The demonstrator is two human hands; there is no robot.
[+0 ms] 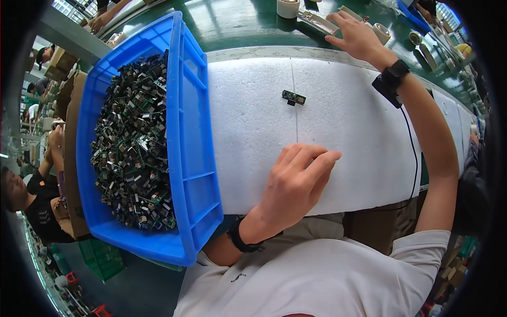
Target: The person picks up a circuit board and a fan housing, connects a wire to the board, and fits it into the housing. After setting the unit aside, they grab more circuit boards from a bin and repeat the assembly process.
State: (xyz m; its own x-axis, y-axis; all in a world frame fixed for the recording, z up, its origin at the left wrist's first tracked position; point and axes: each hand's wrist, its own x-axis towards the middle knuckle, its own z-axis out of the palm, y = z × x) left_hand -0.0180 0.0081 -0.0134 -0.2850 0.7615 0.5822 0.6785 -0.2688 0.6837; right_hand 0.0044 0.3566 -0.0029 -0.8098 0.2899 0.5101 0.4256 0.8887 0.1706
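Observation:
A small green circuit board (293, 97) with a black connector lies on the white foam sheet (248, 132). My left hand (296, 179) is just nearer to me, above the sheet. Its fingers are curled in and its index finger and thumb come close together; I see nothing in them. My right hand (359, 37) reaches to the far side, with fingers and thumb apart. It is beside an elongated off-white plastic housing (317, 22), and whether a fingertip touches it I cannot tell. A white round part (381, 33) sits to the right of this hand.
A deep blue bin (198, 153) heaped with small circuit boards (134, 148) stands left of the foam. Beyond lies a green work surface (232, 26) with a white cylinder (288, 7). A black cable (416, 158) runs from my right wristband. Another person (39, 195) works at left.

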